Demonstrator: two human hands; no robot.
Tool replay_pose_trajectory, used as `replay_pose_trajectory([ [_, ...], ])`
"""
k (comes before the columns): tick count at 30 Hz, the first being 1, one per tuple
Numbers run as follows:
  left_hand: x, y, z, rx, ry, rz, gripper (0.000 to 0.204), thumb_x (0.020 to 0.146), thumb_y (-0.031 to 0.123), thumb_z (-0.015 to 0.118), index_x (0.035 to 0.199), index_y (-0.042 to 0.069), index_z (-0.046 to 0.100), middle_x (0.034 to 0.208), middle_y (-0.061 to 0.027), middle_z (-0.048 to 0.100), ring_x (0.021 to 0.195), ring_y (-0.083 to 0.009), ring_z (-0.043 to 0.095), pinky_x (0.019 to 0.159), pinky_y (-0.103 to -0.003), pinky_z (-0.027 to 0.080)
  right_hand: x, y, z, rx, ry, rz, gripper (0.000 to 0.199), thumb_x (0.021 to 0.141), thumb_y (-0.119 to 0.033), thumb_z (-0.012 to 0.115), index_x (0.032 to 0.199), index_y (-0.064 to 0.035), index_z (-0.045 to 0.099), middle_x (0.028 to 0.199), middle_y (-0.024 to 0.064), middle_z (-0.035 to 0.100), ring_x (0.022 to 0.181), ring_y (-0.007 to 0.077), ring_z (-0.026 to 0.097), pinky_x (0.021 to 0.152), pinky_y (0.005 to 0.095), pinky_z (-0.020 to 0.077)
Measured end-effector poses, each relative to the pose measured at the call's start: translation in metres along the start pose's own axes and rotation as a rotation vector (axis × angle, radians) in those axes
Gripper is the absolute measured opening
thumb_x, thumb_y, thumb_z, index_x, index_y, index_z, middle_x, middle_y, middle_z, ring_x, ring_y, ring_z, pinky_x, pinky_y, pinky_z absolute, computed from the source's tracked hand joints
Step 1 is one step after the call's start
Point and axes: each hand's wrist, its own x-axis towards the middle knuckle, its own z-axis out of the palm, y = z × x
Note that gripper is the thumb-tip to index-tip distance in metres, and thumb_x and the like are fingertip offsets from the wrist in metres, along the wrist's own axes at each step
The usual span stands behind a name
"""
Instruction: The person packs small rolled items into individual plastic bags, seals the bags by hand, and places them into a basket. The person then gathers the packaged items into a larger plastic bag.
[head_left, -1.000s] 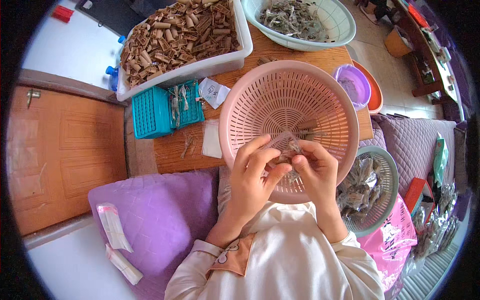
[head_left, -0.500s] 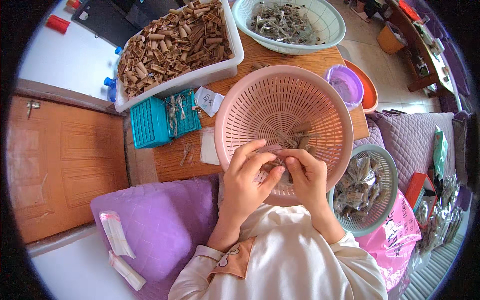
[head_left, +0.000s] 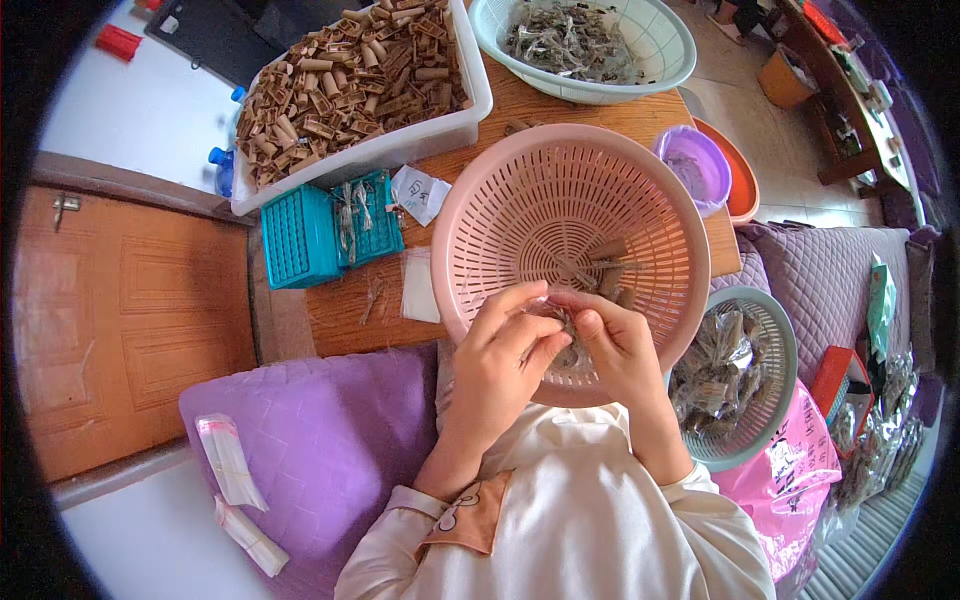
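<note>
My left hand (head_left: 500, 350) and my right hand (head_left: 622, 345) meet over the near side of a pink slotted plastic basket (head_left: 500, 205). Between them they pinch the top of a small clear plastic bag (head_left: 570, 355), which hangs down inside the basket; its contents are hard to make out. Both sets of fingers are bent and closed on the film. Just beyond my right hand, a few brown tube-shaped pieces (head_left: 608, 250) and thin dark strands lie in the basket.
On the wooden table (head_left: 345, 325) stand a white bin (head_left: 460, 130) of brown pieces, a teal organizer (head_left: 300, 240) and a pale green basket (head_left: 580, 95) of small bagged items. Right of me, a grey-green basket (head_left: 785, 390) holds filled bags. Packs of clear bags (head_left: 230, 460) lie on a purple cushion (head_left: 330, 430).
My hands have shifted slightly, with the left fingers more curled and the fingertips closer together at the bag's top. More of the brown pieces beyond my right hand now shows.
</note>
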Motion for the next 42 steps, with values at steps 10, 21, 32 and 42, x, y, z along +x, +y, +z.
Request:
replay_pose_trajectory([
  [10,0.002,-0.004,0.000,-0.094,0.080,0.034,0.017,0.068,0.013,0.067,0.084,0.008,0.063,0.108,-0.0098,0.050,0.086,-0.0221,0.053,0.073,-0.030,0.044,-0.002,-0.009,0.007,-0.036,0.036,-0.105,0.022,0.087,-0.010,0.044,0.104,0.0007,0.055,0.080,0.0124,0.062,0.071,0.0135,0.058,0.065,0.0243,0.0452],
  [21,0.012,0.000,-0.008,0.264,-0.012,0.294,0.015,0.062,0.003,0.063,0.076,0.007,0.064,0.081,-0.0022,0.063,0.067,-0.0147,0.052,0.065,-0.022,0.043,-0.011,-0.023,-0.002,-0.885,-0.031,-0.496,0.027,0.068,-0.003,0.055,0.094,0.0014,0.054,0.082,0.0109,0.060,0.071,0.0231,0.061,0.059,0.0303,0.0489],
  [32,0.000,-0.004,-0.019,0.063,0.235,0.289,0.009,0.067,0.006,0.063,0.075,0.004,0.060,0.082,-0.0077,0.061,0.066,-0.0189,0.059,0.058,-0.027,0.048,-0.013,-0.024,0.006,-0.504,0.082,-0.305,0.025,0.070,0.003,0.056,0.094,0.0002,0.056,0.078,0.0127,0.061,0.067,0.0256,0.060,0.058,0.0313,0.0487],
  [42,-0.005,-0.009,-0.010,0.135,0.174,0.338,0.022,0.063,0.003,0.068,0.084,0.004,0.062,0.088,-0.0040,0.061,0.067,-0.0164,0.059,0.056,-0.026,0.049,-0.010,-0.024,0.009,-0.563,-0.016,-0.414,0.029,0.068,0.000,0.058,0.097,-0.0001,0.054,0.070,0.0112,0.058,0.059,0.0263,0.058,0.053,0.0326,0.0469],
])
